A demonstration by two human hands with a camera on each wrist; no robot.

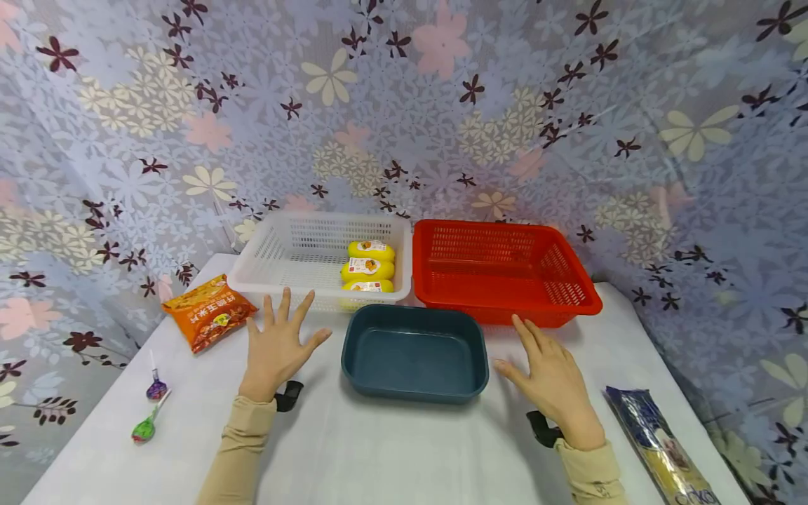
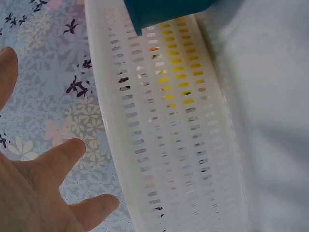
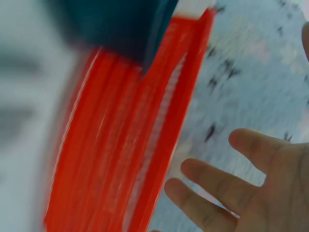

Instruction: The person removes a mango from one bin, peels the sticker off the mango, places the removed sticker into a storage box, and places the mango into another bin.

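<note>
My left hand [image 1: 278,354] is spread over the table with straight fingers and holds nothing, left of a dark teal tray [image 1: 414,393]. On the tray's other side hovers my right hand [image 1: 550,375], its fingers extended and nothing in them. Behind the left fingertips stands a white perforated basket [image 1: 303,294], with several yellow packages [image 1: 367,268] at its right end. A red basket [image 1: 505,312] stands beside it, just beyond the right fingertips. Both wrist views show the outstretched fingers near the basket walls and a corner of the teal tray [image 2: 164,12].
An orange snack bag [image 1: 211,312] lies left of the white basket. Two lollipops, one purple [image 1: 156,389] and one green [image 1: 144,429], lie near the table's left edge. At the right edge is a long blue and yellow packet [image 1: 663,449]. Floral cloth [image 1: 404,105] hangs behind.
</note>
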